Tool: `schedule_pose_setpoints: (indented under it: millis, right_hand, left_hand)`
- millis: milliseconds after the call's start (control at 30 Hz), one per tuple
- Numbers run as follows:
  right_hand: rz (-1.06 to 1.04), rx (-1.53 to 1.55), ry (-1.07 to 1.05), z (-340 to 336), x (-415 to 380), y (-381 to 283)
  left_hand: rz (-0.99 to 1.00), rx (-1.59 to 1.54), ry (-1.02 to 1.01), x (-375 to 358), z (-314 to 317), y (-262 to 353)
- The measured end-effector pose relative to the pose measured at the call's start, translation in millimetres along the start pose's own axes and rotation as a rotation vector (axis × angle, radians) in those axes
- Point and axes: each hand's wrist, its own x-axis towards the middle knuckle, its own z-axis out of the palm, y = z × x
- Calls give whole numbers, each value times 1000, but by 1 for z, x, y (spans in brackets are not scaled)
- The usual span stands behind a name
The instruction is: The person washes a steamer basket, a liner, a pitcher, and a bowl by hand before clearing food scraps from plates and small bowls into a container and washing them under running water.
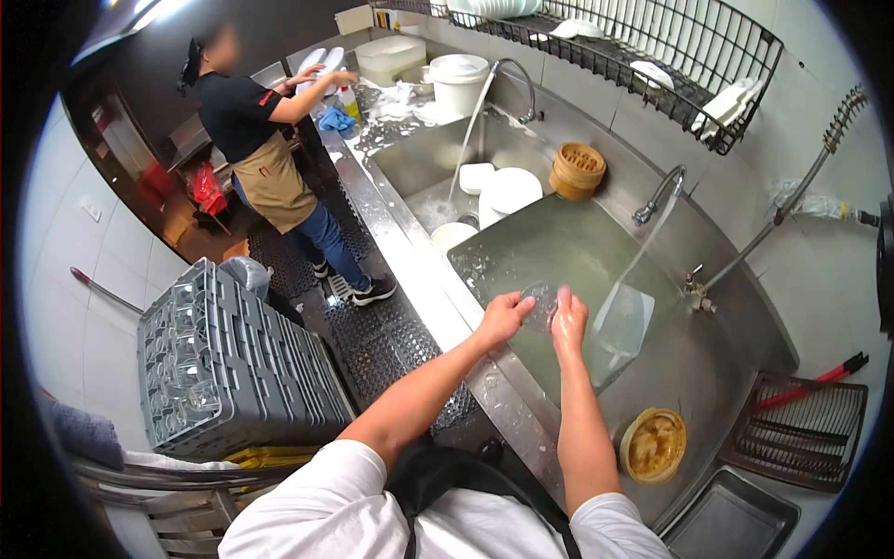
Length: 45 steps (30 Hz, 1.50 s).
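My left hand (501, 320) and my right hand (569, 324) are held close together over the water-filled right sink basin (521, 238). Between them is a small, clear, see-through item (540, 307), and its exact kind cannot be made out. The left fingers are closed on its left edge, while the wet right hand presses against the other side with fingers together. To the right of my right hand, a clear rectangular container (624, 321) lies tilted in the water. Water runs into the basin from the near faucet (663, 196).
The left basin holds white dishes (510, 191); a bamboo steamer (577, 170) stands behind. At right are a yellowish round container (654, 445), a dark rack (796, 429) and a metal tray (736, 522). Grey glass racks (251, 363) are stacked left. A co-worker (265, 149) handles plates.
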Motion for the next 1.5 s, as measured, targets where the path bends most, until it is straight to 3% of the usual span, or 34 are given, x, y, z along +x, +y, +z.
schedule_pose_setpoints:
  millis: [100,200,233,300,400,533,600,667,733,800,833,867,900,933,967,1000,1067,1167,1267,1400,1500]
  right_hand:
    - [-192,-122,-186,-7,-5,6]
    - [-156,346,-365,7,-22,6]
    - [8,325,-500,-2,-26,-12]
    - [25,286,-475,2,-18,2]
    - [26,245,-307,23,-4,11]
    - [234,424,-1,44,40,21]
    - [342,359,70,49,43,-5]
    - [387,388,138,55,58,-8]
    - [372,511,136,63,72,3]
    - [360,582,143,69,82,6]
    - [358,595,154,72,82,6]
    - [353,610,168,72,82,4]
    - [369,596,190,71,80,3]
    - [382,583,213,69,74,4]
    - [394,571,237,65,66,6]
    - [397,568,250,62,55,5]
    - [405,562,264,56,26,0]
    - [401,546,336,39,-15,4]
    - [366,592,386,17,-52,13]
    - [288,610,484,-9,-98,23]
    - [238,701,617,-27,-140,21]
  left_hand:
    - [9,-76,115,7,-3,-15]
    - [-57,-140,166,-4,-13,-7]
    - [-56,-117,175,-9,-18,-4]
    - [15,-166,220,-12,-20,-7]
    - [-57,266,47,-34,-49,22]
    - [-4,71,194,-58,-106,26]
    - [-154,-213,272,-63,-160,-13]
    - [-250,-288,386,-79,-211,-42]
    - [-297,-136,559,-97,-255,-103]
    - [-348,91,679,-115,-302,-216]
    - [-386,332,640,-135,-316,-233]
    - [-308,765,441,-154,-336,-280]
    - [-437,1144,131,-172,-344,-290]
    - [-412,1393,-140,-195,-359,-337]
    - [-592,1414,-492,-208,-365,-324]
    - [-584,1371,-687,-216,-368,-332]
    - [-749,1181,-232,-241,-372,-343]
    - [-826,81,-16,-222,-401,-343]
    - [-823,5,397,-168,-387,-323]
    - [-700,277,27,-81,-385,-317]
    - [-597,604,-190,-30,-357,-257]
